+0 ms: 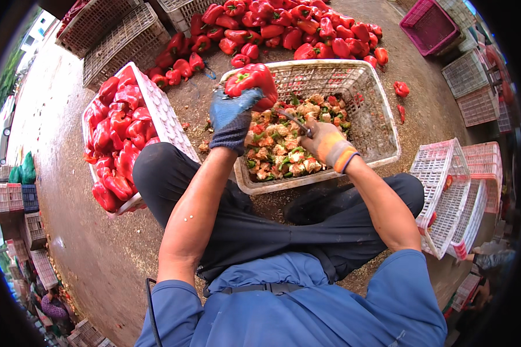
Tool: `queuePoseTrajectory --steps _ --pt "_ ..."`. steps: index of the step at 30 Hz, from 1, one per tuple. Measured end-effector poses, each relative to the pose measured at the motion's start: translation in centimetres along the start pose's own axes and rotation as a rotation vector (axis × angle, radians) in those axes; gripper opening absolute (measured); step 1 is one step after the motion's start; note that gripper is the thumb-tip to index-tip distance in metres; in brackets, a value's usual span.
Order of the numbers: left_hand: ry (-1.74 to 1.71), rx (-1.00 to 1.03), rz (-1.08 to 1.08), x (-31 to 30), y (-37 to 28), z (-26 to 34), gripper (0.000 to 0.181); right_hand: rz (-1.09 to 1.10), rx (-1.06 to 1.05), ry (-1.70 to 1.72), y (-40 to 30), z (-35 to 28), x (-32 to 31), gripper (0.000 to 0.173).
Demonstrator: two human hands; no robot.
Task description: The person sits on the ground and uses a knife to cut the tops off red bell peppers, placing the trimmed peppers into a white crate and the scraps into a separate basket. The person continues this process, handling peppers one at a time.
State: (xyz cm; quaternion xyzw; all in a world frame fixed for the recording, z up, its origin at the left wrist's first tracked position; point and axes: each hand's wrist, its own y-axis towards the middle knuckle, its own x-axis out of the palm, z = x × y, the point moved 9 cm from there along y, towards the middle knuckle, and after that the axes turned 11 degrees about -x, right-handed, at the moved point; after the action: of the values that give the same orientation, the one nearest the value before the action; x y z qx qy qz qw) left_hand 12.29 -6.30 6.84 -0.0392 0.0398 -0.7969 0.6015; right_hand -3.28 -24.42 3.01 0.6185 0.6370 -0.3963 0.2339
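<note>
My left hand, in a blue coated glove, grips a red bell pepper with its green stem end showing. In an orange and grey glove, my right hand holds a knife by its handle, the narrow blade pointing toward the pepper. Both hands are over a dirty white plastic crate between my knees. Inside it lies a heap of cut pepper cores with pale seeds and green stems. By my left knee, a white and pink crate is filled with red peppers.
A large pile of red bell peppers covers the floor beyond the crate. White plastic crates stand at my right. More crates are stacked at the far left, and a magenta crate at the far right. A person is at the lower left edge.
</note>
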Motion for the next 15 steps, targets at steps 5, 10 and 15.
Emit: queuePoseTrajectory --steps 5,10,15 --pt "-0.020 0.115 -0.131 1.0 -0.9 1.9 0.041 0.288 -0.006 0.707 1.2 0.0 -4.4 0.027" --pt "0.433 0.109 -0.121 3.7 -4.4 2.9 0.052 0.245 -0.088 0.611 3.0 -2.7 -6.9 0.040" --pt "0.529 0.285 -0.207 5.0 -6.4 3.8 0.062 0.106 0.020 0.736 2.5 -0.6 -5.9 0.029"
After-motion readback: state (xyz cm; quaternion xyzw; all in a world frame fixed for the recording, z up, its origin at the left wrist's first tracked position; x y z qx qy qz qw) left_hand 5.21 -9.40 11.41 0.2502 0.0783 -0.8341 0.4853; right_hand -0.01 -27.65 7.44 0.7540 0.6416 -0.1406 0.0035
